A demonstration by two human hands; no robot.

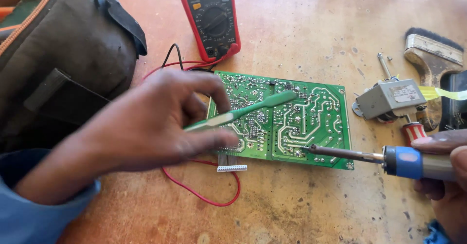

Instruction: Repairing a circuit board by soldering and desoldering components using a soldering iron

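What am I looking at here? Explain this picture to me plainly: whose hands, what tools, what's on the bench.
One camera, worn on a person's head, looks down at their own two bare hands over a worn wooden bench. The left hand pinches a slim green tool above a green circuit board lying solder side up. The right hand grips a blue-collared soldering iron, its tip at the board's lower edge. Around them: a red multimeter with a red lead, a grey boxed part, a paintbrush and a dark bag.
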